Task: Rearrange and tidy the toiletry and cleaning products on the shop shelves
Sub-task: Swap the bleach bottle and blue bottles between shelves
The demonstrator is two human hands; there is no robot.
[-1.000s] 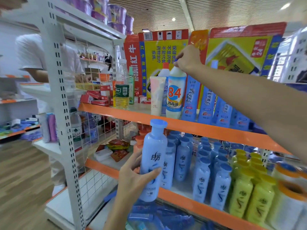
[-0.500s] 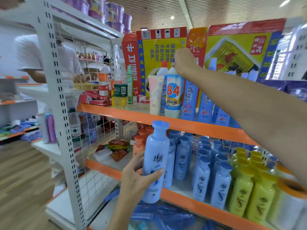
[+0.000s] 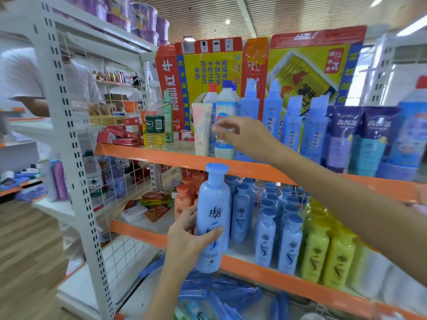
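My left hand [image 3: 188, 240] grips a pale blue shampoo bottle [image 3: 212, 218] with a blue cap, held upright in front of the middle shelf [image 3: 261, 267]. More blue bottles [image 3: 265, 236] and yellow-green bottles [image 3: 328, 250] stand in rows on that shelf. My right hand [image 3: 242, 135] hovers in front of the white disinfectant bottle [image 3: 225, 100] on the upper shelf [image 3: 161, 154], fingers loosely spread and blurred, holding nothing. A pale pink tube [image 3: 201, 128] stands just left of that bottle.
Tall blue bottles [image 3: 293, 123] and purple pouches [image 3: 339, 135] fill the upper shelf to the right. A bottle of yellow liquid [image 3: 154, 125] and red boxes [image 3: 120, 135] sit left. Orange bottles [image 3: 184, 197] stand behind my left hand. A person in white [image 3: 23, 88] stands beyond the rack.
My right hand has let go of the white bottle's cap and dropped lower in front of its body. The left hand keeps its hold on the blue bottle, nearly still.
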